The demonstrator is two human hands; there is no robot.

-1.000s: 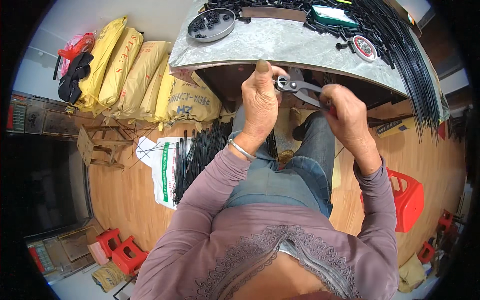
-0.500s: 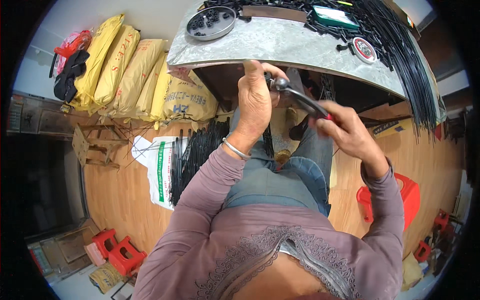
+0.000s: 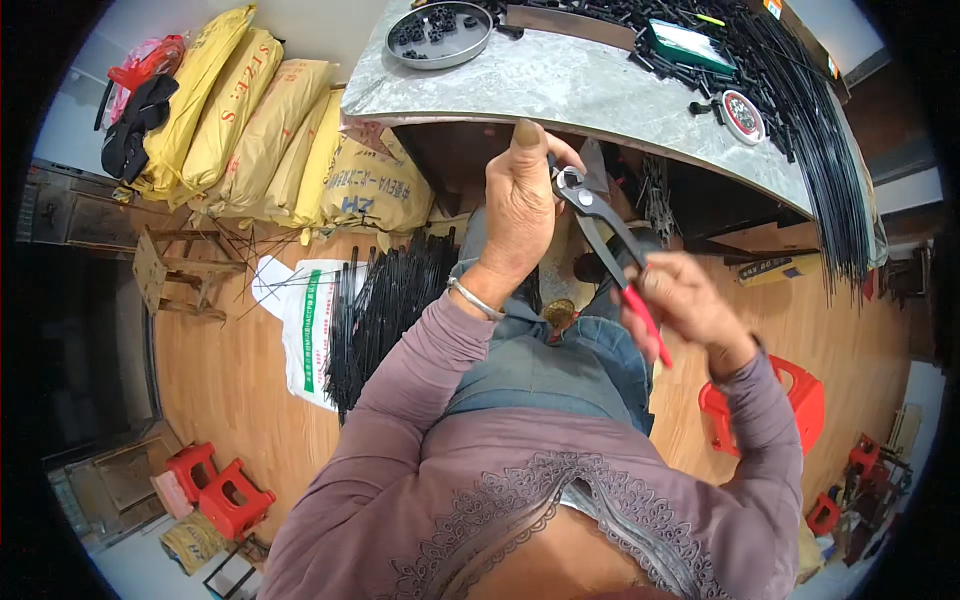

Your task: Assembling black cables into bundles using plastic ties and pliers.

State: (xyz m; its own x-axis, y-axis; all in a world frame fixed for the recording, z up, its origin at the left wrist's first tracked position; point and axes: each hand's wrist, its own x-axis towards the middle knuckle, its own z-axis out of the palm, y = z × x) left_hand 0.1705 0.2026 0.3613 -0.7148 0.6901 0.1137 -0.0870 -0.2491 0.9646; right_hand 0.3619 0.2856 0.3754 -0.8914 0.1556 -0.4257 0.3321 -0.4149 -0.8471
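grey worktop (image 3: pixel 560 75) behind; right hand (image 3: pixel 690 305) grasps pliers (image 3: pixel 600 225).

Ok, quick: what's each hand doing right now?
Left hand: raised, fingers curled at the head of the pliers; what it pinches cannot be told.
Right hand: closed on the pliers' red handles.

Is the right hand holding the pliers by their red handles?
Yes: the right hand grips the red handles of the pliers, whose dark head points up toward the left hand.
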